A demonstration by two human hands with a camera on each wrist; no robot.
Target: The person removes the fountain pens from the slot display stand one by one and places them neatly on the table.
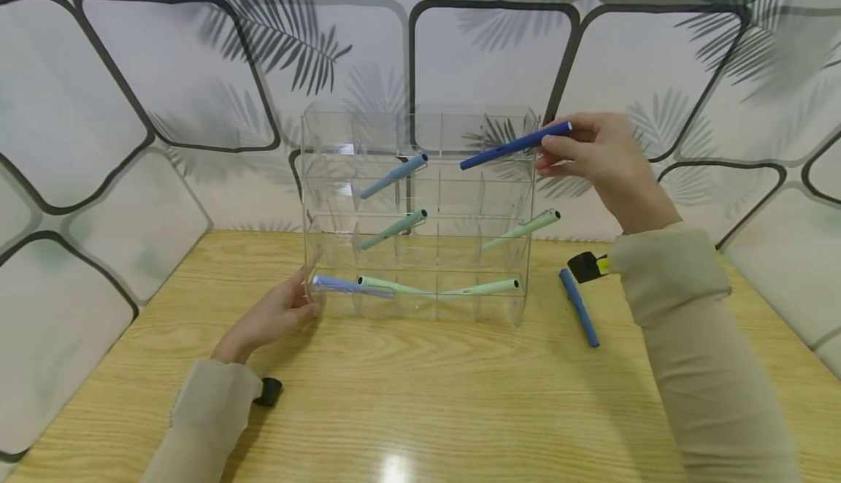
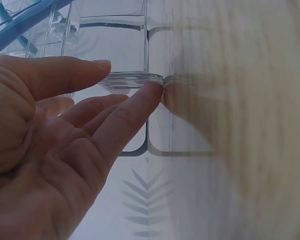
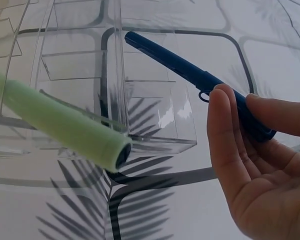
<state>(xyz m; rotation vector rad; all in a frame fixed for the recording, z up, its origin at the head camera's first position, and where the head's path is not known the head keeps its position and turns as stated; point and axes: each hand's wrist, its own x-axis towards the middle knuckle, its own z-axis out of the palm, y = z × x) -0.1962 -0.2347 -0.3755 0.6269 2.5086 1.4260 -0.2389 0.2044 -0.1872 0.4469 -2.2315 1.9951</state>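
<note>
A dark blue pen (image 1: 515, 145) is pinched between the thumb and fingers of my right hand (image 1: 594, 149), slanting across the upper right of a clear acrylic rack (image 1: 420, 127). In the right wrist view its clip (image 3: 204, 95) shows just ahead of my fingertips. My left hand (image 1: 279, 311) rests at the rack's lower left side, its fairly straight fingers (image 2: 125, 117) touching the bottom corner. Inside the rack lie a light blue pen (image 1: 394, 176), a teal pen (image 1: 394, 230), a periwinkle pen (image 1: 342, 284) and several pale green pens (image 1: 522, 229).
A blue pen (image 1: 580, 308) lies on the wooden table (image 1: 394, 381) to the right of the rack, close to my right sleeve (image 1: 683, 308). Behind the table stands a patterned wall (image 1: 486, 74) with leaf motifs.
</note>
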